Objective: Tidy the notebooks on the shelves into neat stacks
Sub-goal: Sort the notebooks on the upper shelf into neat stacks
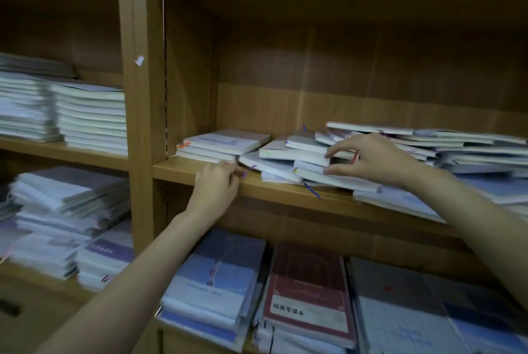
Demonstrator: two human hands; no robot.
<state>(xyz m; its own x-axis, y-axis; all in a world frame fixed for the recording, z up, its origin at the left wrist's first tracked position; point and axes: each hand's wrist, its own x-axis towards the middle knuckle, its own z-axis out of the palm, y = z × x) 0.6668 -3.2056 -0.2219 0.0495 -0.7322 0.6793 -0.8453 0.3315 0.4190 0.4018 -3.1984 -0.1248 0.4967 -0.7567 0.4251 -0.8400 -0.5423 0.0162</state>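
Head view looked down at a wooden shelf (200, 172) with both hands working a messy heap of notebooks (288, 159). Left hand (218, 182) sat at the shelf's front lip, fingers curled, tips pinching what looked like a purple ribbon marker (249, 171) or the corner of the lowest notebook; blur made it hard to say which. Right hand (368, 158) was spread over the heap, thumb below and index above, clamping a couple of notebooks from their spine side. Heap lay between the two sets of fingertips, tilted and fanned, several covers sliding off each other. Just beyond the left fingers stood a small squared stack (225, 143), already fairly neat. Past the right wrist, a long sprawl of notebooks (457, 145) ran to the edge of view, untidy.

Risks, judged from here: the bottom notebooks overhung the shelf lip near the left fingers, so a pull on the ribbon alone could drag one off onto the lower shelf (314, 296). Right hand gripped only part of the heap; lifting would likely leave loose ones sliding forward. Glossy wrapped covers probably slip easily. Squeezing from both sides could buckle the fan instead of squaring it. A ribbon could also snag under the stack.
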